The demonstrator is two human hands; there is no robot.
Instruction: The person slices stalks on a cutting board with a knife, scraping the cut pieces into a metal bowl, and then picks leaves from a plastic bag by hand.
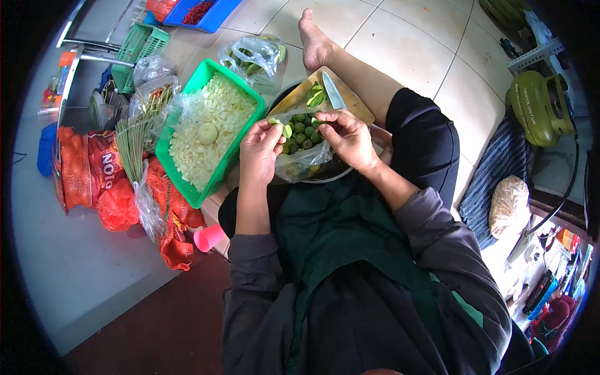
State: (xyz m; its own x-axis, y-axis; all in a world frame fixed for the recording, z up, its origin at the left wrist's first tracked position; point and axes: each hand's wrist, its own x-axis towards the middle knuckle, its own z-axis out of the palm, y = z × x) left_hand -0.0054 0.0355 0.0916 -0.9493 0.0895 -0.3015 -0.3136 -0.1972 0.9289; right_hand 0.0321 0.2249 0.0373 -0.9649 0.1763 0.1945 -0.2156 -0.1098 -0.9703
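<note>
My left hand (260,152) pinches a small green leaf (286,130) between thumb and fingertips. Opposite it, my right hand (347,139) has thumb and forefinger closed on another green leaf piece (316,122). Between and just below the two hands, a clear plastic bag (297,167) lies open with several small round green limes (304,133) in it. Beyond the limes, a wooden cutting board (351,100) rests at a slant, bearing a knife (333,91) and a few green leaves (315,95). Under the bag, a round pan or basin is mostly hidden.
To the left stands a green tray (201,199) of chopped white onion. A bag of green leaves (255,55) lies on the tiles ahead. Red net sacks (78,169), lemongrass stalks (130,150) and a pink cup (209,237) sit farther left. A green gas cylinder (539,109) stands right.
</note>
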